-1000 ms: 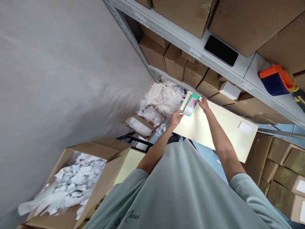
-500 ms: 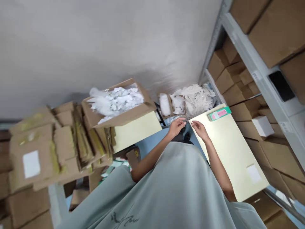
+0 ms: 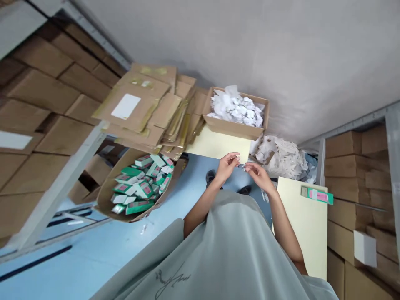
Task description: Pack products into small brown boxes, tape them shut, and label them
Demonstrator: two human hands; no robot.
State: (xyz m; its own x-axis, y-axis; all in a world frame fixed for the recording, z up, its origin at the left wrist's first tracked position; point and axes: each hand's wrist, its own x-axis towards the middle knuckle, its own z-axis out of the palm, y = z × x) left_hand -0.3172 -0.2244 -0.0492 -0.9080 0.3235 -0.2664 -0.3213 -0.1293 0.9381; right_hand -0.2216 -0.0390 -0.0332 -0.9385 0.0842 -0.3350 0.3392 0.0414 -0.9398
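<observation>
My left hand (image 3: 225, 166) and right hand (image 3: 256, 174) meet fingertip to fingertip over the floor, pinching some small scrap (image 3: 242, 165) I can't make out. Green box (image 3: 316, 194) lies on the cream desk (image 3: 300, 233) right; carton of green boxes (image 3: 140, 183) left.

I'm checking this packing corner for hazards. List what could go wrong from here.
1. The green box lies at the far end of the cream board, near its edge, so a knock could drop it.
2. The stack of flattened cartons leans over the open carton of green boxes and might slide.
</observation>
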